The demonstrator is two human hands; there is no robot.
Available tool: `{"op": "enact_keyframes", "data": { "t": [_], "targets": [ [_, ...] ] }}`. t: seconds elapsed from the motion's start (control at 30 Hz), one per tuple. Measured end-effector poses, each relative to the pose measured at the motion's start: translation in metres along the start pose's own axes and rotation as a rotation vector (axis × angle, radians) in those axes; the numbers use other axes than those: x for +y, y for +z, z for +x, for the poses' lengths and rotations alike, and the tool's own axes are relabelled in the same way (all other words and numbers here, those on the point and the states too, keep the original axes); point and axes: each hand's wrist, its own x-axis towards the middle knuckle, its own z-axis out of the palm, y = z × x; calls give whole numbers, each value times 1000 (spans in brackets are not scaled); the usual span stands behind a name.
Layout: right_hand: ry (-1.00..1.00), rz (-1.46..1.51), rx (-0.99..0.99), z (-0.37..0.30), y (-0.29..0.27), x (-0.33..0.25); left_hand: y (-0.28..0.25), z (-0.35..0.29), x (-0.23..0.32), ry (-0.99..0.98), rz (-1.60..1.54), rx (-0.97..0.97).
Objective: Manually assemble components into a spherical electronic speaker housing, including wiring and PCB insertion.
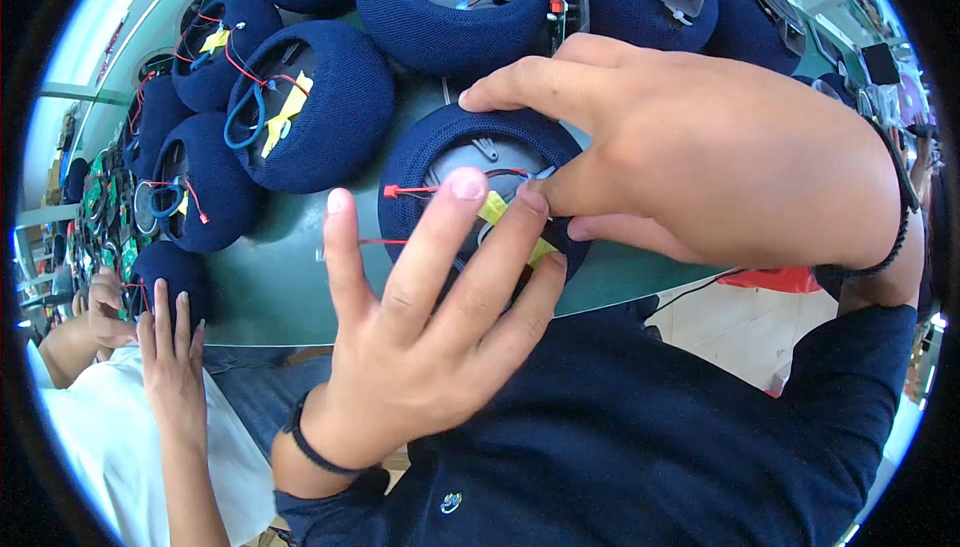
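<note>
In front of me on the green table lies a round speaker-like unit (408, 162) in navy knit fabric, its open side up. Inside it are yellow tape (493, 208) and thin wires, with a red connector (392, 191) hanging over the left rim. My left hand (430, 332) spreads over the near side, fingers apart, one fingertip at the tape. My right hand (700, 152) grips the unit's right side, index finger on the far rim and thumb reaching inside beside the left fingertips. The hands hide much of the interior.
Similar navy units stand close by at the left, such as one with yellow tape (345, 132), and behind, such as a large one (455, 32). At the left, another person's hands (172, 357) work on a smaller navy piece (172, 272). The table's near edge (265, 332) curves before me.
</note>
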Motion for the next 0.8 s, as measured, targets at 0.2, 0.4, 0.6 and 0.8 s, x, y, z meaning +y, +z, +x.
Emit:
{"op": "enact_keyframes", "data": {
  "t": [0.2, 0.4, 0.6, 0.8],
  "targets": [
    [49, -25, 2, -1, 2, -9, 5, -15, -7, 15, -7, 38],
    [161, 68, 107, -19, 13, -27, 24, -56, -5, -272, -191, 270],
    [176, 76, 282, -23, 32, -32, 29, -67, 10, -428, -306, 399],
    [-75, 136, 376, -11, 48, -39, 7, -43, 1, -313, -255, 208]
  ]
}}
